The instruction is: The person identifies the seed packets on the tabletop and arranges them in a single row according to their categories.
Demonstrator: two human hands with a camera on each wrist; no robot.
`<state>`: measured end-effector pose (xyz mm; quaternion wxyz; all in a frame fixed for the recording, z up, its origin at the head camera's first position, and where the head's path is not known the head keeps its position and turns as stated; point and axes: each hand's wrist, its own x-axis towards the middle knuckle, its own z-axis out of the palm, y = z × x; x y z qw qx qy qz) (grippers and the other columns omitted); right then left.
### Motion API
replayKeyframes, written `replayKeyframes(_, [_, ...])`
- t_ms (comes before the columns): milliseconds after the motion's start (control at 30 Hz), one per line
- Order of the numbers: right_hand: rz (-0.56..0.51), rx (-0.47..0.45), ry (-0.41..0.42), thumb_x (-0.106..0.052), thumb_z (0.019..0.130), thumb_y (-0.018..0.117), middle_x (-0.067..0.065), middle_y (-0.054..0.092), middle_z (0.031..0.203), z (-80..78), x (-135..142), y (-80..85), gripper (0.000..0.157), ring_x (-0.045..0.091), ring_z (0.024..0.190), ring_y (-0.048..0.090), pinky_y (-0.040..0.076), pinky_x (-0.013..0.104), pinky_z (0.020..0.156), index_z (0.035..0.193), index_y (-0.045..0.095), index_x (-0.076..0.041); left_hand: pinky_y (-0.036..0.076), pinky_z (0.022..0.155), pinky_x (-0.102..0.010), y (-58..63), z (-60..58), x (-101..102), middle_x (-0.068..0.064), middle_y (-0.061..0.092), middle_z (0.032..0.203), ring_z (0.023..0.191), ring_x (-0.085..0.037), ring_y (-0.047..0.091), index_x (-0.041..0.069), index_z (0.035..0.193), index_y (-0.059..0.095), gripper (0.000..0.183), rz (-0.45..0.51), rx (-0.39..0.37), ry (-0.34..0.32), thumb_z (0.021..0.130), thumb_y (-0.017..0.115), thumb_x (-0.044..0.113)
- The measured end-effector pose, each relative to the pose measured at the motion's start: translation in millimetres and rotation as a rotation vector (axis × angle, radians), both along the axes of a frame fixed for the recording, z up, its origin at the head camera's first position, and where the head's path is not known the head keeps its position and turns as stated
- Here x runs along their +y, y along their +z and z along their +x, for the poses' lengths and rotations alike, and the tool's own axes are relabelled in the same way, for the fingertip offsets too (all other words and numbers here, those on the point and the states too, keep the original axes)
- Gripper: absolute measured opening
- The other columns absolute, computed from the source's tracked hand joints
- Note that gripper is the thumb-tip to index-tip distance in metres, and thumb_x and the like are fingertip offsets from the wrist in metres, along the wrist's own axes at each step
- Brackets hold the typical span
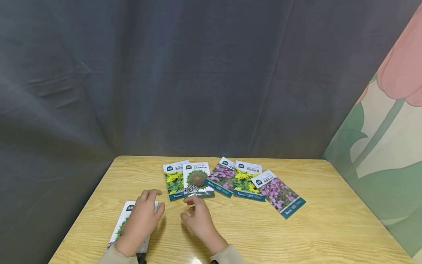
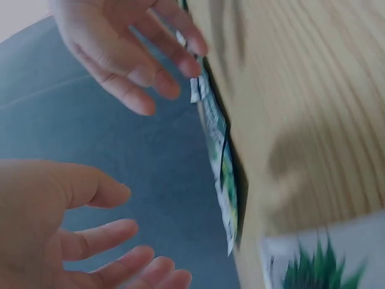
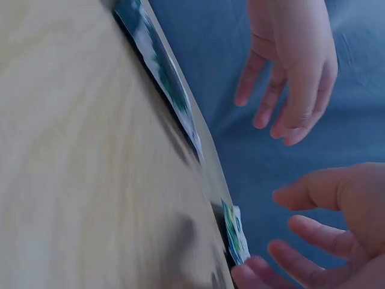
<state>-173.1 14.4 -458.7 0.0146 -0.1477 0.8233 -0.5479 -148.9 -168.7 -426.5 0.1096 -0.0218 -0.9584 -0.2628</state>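
1. Flower packet (image 1: 119,227) with a green-fringed bloom lies at the lower left of the frame, partly hidden beneath the left hand (image 1: 141,219).
2. Both hands hold nothing: the left one's fingers are loosely bent, thumb apart from them, and the right hand (image 1: 200,221), at the lower centre, has its fingers relaxed in the same way. A gap separates the two, and the wrist views show them raised off the counter (image 1: 329,227).
3. Just beyond the right hand's fingertips, near the centre, lies a second green-fringed packet (image 1: 197,179), overlapping a yellow-flowered packet (image 1: 173,178) on its left.
4. Farther right come a tilted purple-flowered packet (image 1: 221,178), whose lower corner laps over the second green-fringed one, then another yellow packet (image 1: 248,179), and finally a slanted purple packet (image 1: 280,194), right of centre.
5. Pale sleeves (image 1: 229,255) enter from the bottom edge.
6. Behind the wood-grained counter, dark cloth (image 1: 204,73) fills the upper frame; a wall with painted flowers (image 1: 392,146) stands along the right edge.
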Motion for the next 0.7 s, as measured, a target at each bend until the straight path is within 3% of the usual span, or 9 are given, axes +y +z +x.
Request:
replayKeyframes(100, [0.034, 0.033, -0.055, 0.001, 0.083, 0.075, 0.017, 0.057, 0.113, -6.7, 9.1, 0.0, 0.037, 0.036, 0.100, 0.058, 0.053, 0.044, 0.083, 0.117, 0.064, 0.003, 0.054, 0.090, -0.057, -6.8, -9.5, 10.2, -0.030, 0.053, 0.132, 0.116, -0.047, 0.057, -0.005, 0.135, 0.055, 0.043, 0.024, 0.015, -0.022, 0.096, 0.068, 0.010])
replayKeyframes(300, [0.074, 0.066, -0.167, 0.001, 0.082, 0.075, 0.028, 0.054, 0.121, -22.0, 25.3, -1.4, 0.042, 0.048, 0.115, 0.054, 0.050, 0.060, 0.095, 0.123, 0.063, 0.006, 0.055, 0.089, -0.056, -15.3, -26.6, 28.0, -0.034, 0.046, 0.139, 0.110, -0.045, 0.061, -0.007, 0.143, 0.048, 0.054, 0.120, -0.049, -0.038, 0.096, 0.067, 0.009])
replayKeyframes(500, [0.101, 0.059, -0.282, 0.001, 0.081, 0.073, 0.037, 0.052, 0.127, -38.7, 39.2, -5.5, 0.047, 0.054, 0.121, 0.049, 0.045, 0.063, 0.101, 0.125, 0.061, 0.011, 0.050, 0.098, -0.059, -22.9, -44.6, 39.0, -0.037, 0.041, 0.143, 0.120, -0.049, 0.056, -0.010, 0.146, 0.042, 0.056, 0.253, -0.096, -0.056, 0.097, 0.063, 0.010])
replayKeyframes(700, [0.094, 0.030, -0.278, 0.001, 0.086, 0.071, 0.039, 0.054, 0.127, -51.3, 47.4, -8.1, 0.045, 0.051, 0.119, 0.054, 0.047, 0.061, 0.100, 0.126, 0.058, 0.015, 0.044, 0.104, -0.061, -32.2, -62.4, 44.3, -0.036, 0.040, 0.145, 0.130, -0.051, 0.048, -0.011, 0.148, 0.039, 0.060, 0.395, -0.141, -0.049, 0.097, 0.061, 0.011])
